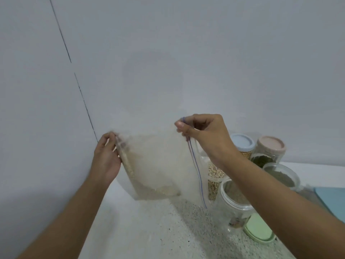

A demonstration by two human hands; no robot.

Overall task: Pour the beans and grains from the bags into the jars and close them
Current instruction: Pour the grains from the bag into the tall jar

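Speckled counter (pixel 149 230), bean jars (pixel 215 174) at far right, open jar (pixel 233 199) beside green lid (pixel 259 230), bag (pixel 156 165) of pale grains held above the counter, left hand (pixel 106 157) pinching its left edge, right hand (pixel 207 135) pinching its zip corner.

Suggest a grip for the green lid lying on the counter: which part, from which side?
I'd pinch the green lid by its rim across opposite edges, coming straight down from above. It lies flat on the counter, so nothing fits under it, and the open jar stands close beside it, crowding a sideways approach.
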